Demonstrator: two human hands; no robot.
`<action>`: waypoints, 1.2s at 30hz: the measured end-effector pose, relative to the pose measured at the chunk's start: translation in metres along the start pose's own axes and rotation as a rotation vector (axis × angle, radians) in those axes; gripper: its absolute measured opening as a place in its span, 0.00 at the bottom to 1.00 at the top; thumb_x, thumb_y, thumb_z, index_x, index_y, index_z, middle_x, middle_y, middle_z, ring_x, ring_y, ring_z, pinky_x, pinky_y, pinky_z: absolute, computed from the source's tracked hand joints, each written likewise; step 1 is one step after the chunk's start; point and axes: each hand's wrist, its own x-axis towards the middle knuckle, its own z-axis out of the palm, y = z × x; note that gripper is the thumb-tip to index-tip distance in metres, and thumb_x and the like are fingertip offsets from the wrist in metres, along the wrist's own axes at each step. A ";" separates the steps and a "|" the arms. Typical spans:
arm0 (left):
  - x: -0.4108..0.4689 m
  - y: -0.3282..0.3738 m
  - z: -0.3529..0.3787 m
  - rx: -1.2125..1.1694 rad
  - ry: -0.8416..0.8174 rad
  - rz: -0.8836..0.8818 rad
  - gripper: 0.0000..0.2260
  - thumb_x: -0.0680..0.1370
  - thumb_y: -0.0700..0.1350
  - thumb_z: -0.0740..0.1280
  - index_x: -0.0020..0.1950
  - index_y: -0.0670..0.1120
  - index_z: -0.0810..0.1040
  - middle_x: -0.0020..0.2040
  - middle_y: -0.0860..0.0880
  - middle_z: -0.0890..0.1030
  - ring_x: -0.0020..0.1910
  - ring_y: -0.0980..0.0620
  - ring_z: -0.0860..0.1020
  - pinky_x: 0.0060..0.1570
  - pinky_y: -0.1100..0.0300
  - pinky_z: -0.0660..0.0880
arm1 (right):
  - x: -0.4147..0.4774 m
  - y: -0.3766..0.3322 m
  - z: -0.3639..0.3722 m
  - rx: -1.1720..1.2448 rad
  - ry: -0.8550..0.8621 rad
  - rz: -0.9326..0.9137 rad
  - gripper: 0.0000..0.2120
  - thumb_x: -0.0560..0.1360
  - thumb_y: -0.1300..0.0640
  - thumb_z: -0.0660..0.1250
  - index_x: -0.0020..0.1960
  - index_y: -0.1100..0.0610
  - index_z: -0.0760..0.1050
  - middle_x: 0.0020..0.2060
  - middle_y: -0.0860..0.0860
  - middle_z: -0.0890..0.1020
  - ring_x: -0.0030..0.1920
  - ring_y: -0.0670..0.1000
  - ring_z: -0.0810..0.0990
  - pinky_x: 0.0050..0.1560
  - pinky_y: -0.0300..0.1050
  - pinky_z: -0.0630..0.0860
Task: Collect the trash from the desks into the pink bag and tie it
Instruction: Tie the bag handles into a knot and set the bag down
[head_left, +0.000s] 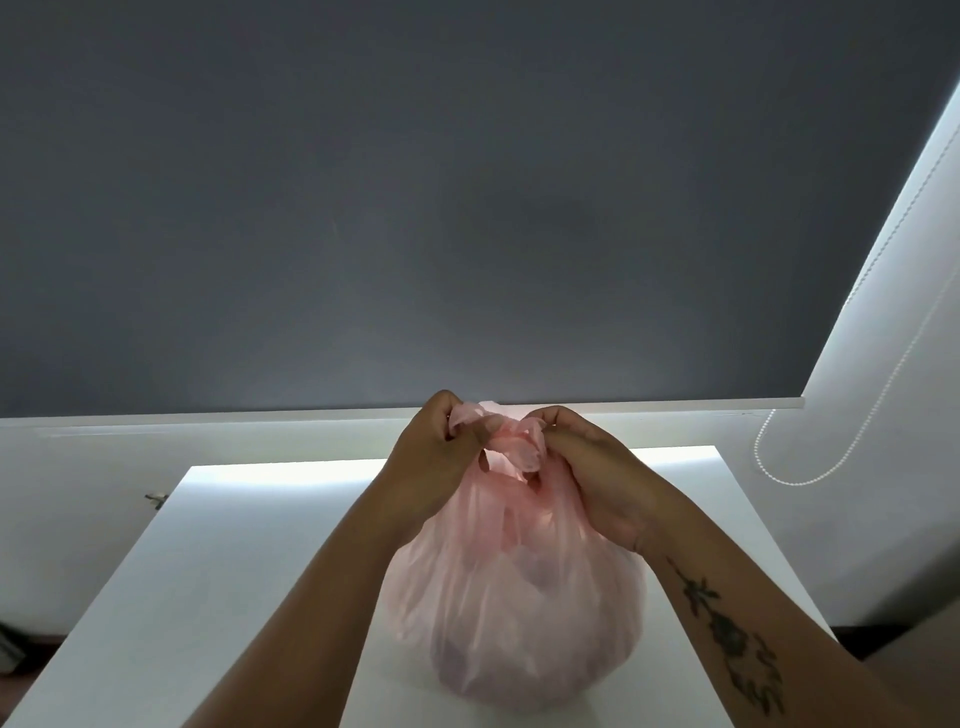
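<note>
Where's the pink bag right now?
In the head view, the pink bag sits on the white desk, low and centre, its gathered top gripped between the left hand and right hand.

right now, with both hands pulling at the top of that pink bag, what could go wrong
1. The thin, see-through pink plastic bag bulges full. The left hand and right hand pinch its twisted handles, and a hard pull could tear the film.
2. The knot looks loose, so it may slip open when the bag is lifted.
3. The rounded bag stands on the smooth white desk and might roll once it is released.
</note>
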 end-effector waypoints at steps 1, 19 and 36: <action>0.001 0.000 0.002 -0.021 -0.005 -0.012 0.10 0.79 0.51 0.68 0.48 0.46 0.72 0.32 0.53 0.80 0.29 0.62 0.75 0.28 0.72 0.68 | -0.002 0.001 0.000 0.001 -0.006 -0.024 0.03 0.78 0.57 0.64 0.47 0.56 0.75 0.36 0.54 0.76 0.37 0.53 0.71 0.39 0.46 0.70; 0.003 -0.006 0.009 -0.111 0.033 -0.046 0.08 0.79 0.49 0.68 0.42 0.47 0.77 0.40 0.48 0.83 0.36 0.56 0.78 0.35 0.65 0.74 | -0.004 0.004 -0.002 -0.042 -0.025 -0.003 0.09 0.69 0.56 0.71 0.48 0.54 0.82 0.39 0.52 0.80 0.38 0.50 0.77 0.36 0.42 0.74; 0.004 0.002 0.014 -0.242 0.064 -0.163 0.12 0.80 0.50 0.68 0.48 0.41 0.79 0.39 0.44 0.84 0.37 0.48 0.82 0.40 0.55 0.78 | -0.014 0.025 0.005 -0.901 0.370 -0.732 0.21 0.73 0.43 0.69 0.57 0.21 0.66 0.62 0.26 0.61 0.65 0.37 0.63 0.62 0.41 0.68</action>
